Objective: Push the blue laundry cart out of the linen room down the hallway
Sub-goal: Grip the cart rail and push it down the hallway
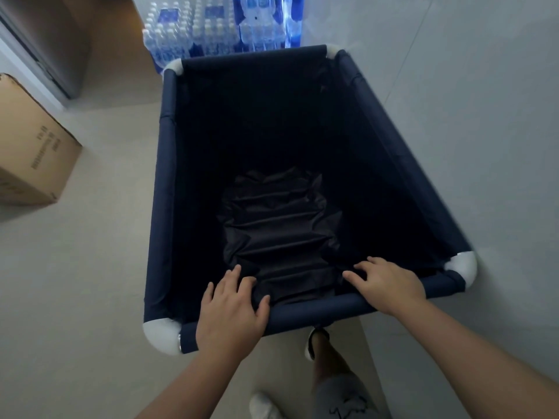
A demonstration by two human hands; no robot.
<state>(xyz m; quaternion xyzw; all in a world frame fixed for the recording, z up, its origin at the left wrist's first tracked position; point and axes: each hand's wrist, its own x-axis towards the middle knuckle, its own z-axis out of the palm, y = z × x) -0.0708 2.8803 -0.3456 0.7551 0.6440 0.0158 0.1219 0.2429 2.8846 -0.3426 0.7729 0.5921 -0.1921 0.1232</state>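
Pale tiled floor (90, 267) all around, with a light wall (484, 116) running close along the right. Filling the middle, the large navy fabric laundry cart on a tubular frame (165, 176), open-topped and empty but for its own rumpled dark lining, right side almost against the wall. At the far end, just beyond the cart's far rail, shrink-wrapped packs of clear water bottles with blue labels (193, 34), stacked and squarely in the line of travel. Off to the left, well apart from the cart, a brown cardboard box with printed text (36, 152). On the padded near rail (317, 309), left hand (230, 313) spread flat on top, fingers draped over the inner edge, pressing rather than clamped; right hand (390, 285) likewise laid over the rail nearer the white plastic corner joint (462, 267), fingers loosely curled, no firm wrap visible. Best done, by judgement, with both hands closed fully round the rail and set evenly apart, pushing low and steady, turning the far end left early to clear the bottle packs, easing off the right wall to avoid scraping, feet kept back from the frame.
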